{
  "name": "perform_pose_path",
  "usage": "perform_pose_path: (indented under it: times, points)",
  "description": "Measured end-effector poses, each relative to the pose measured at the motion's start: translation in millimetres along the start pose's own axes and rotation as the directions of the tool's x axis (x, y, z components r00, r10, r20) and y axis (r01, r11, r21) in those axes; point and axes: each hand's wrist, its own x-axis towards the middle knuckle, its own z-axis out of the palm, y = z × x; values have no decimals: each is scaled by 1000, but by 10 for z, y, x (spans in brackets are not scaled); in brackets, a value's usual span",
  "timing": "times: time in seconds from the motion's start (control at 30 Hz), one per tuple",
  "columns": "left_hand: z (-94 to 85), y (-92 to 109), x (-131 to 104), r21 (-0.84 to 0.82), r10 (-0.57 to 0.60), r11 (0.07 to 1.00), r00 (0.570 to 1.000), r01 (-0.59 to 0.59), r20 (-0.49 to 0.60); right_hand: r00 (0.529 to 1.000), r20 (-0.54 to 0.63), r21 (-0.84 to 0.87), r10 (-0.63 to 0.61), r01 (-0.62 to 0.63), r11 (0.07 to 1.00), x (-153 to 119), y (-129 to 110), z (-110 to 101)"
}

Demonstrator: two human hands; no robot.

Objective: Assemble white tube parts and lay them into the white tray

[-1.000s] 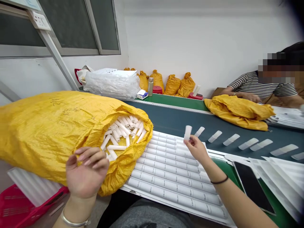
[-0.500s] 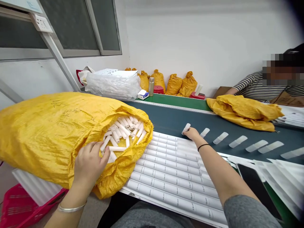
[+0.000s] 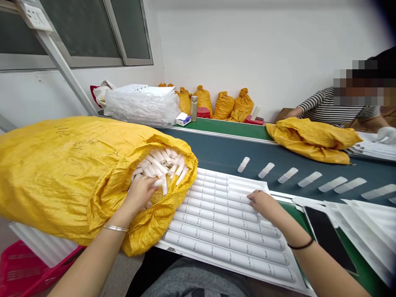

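My left hand (image 3: 142, 193) reaches into the mouth of a yellow woven sack (image 3: 74, 165), its fingers closed on a short white tube (image 3: 159, 182) among several loose ones. Some of its fingertips are hidden. To the right, my right hand (image 3: 263, 205) rests at the right part of a sheet of printed white labels (image 3: 216, 225), laid out in rows. Its fingers are pressed together at a row's end; what they pinch is hidden. Beyond that hand, several frosted tubes (image 3: 243, 164) lie in a line on the dark conveyor belt (image 3: 213, 148).
A black phone (image 3: 329, 237) and white sheets (image 3: 368, 231) lie to the right. Across the belt, a person in a striped top (image 3: 343, 107) sits behind a flattened yellow sack (image 3: 312, 138). A plastic-wrapped stack (image 3: 142, 107) stands at the back; a pink basket (image 3: 23, 264) is lower left.
My right hand has let go of a frosted tube on the belt and come back to the label sheet. My left hand has moved deeper into the sack, rightward, onto a tube.
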Motion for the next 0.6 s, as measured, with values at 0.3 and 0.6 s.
perform_pose_path:
  times: [0.3, 0.6]
  points:
    - [-140, 981, -581, -707, 160, 604, 925, -368, -345, 852, -521, 598, 48, 324, 733, -801, -730, -20]
    - [36, 1567, -677, -834, -131, -543, 991, -94, -26, 964, -267, 961, -16, 267, 78, -999, -1437, 242]
